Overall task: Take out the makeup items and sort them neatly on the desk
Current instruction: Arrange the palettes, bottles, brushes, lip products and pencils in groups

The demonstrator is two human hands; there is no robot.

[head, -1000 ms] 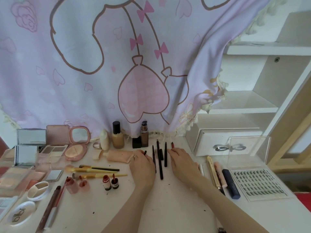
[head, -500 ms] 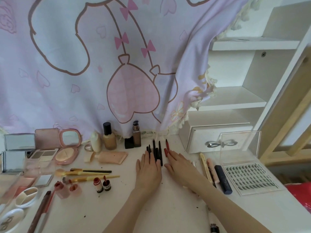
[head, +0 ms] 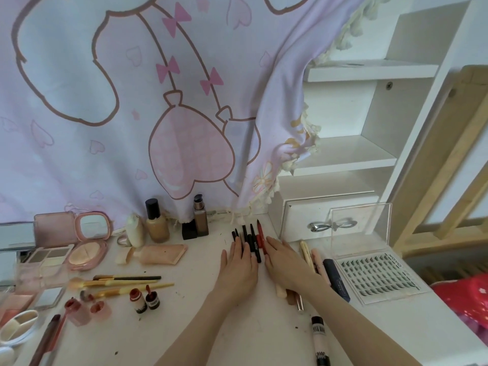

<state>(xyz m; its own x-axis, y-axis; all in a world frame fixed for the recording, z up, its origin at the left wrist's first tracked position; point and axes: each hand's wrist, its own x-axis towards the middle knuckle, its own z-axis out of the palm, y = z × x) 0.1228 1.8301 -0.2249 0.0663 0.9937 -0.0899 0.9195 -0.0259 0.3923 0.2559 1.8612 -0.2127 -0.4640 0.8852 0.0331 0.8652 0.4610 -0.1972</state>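
Slim black and red plastic makeup pencils run front-to-back — left hand and right hand flank them, fingers flat, grasping nothing.

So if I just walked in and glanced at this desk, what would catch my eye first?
Probably the big pastel curtain with pink balloons and bows, hanging behind the desk. Next, the two flat hands at the middle, the left hand and right hand pressing a row of dark pencils together from either side. Then the clear lash tray at the right, and open powder compacts at the left.
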